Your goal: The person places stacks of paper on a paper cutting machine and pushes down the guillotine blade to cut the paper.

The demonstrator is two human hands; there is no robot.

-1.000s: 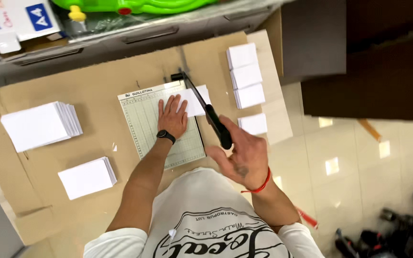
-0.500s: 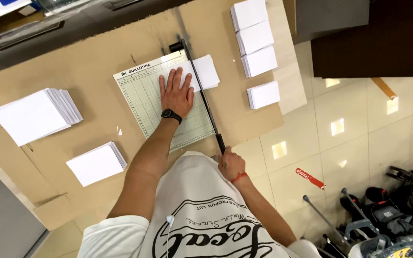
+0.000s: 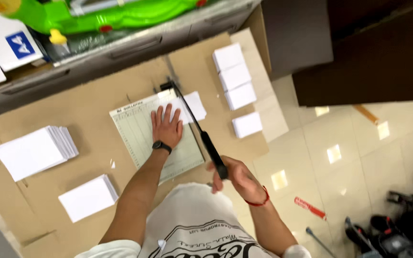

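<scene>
A person stood over a sheet of brown cardboard point(image 3: 96, 110) laid flat as a work surface, cutting paper on a guillotine trimmer point(image 3: 156, 138) with a pale green ruled base. The left hand point(image 3: 167, 126) lay flat on the base with its fingers spread wide, pressing down a small stack of white paper point(image 3: 187, 106) that reached across the cutting edge, part of it sticking out on the far side of the blade. The right hand point(image 3: 233, 176) was closed around the black handle point(image 3: 213, 153) of the blade arm, which was raised at a slant from its hinge at the far corner of the base.

To cut well here, it seemed the left hand should press firmly and stay well back from the blade line, with the stack squared against the printed grid, and the arm should come down in one steady stroke so the sheets would not creep.

Three cut white stacks point(image 3: 234, 76) sat in a row to the right, with a fourth stack point(image 3: 247, 124) just below them. Two larger piles of white sheets, one fanned point(image 3: 34, 152) and one neat point(image 3: 88, 197), lay well apart to the left. A green plastic toy point(image 3: 120, 12) sat on the shelf beyond.
</scene>
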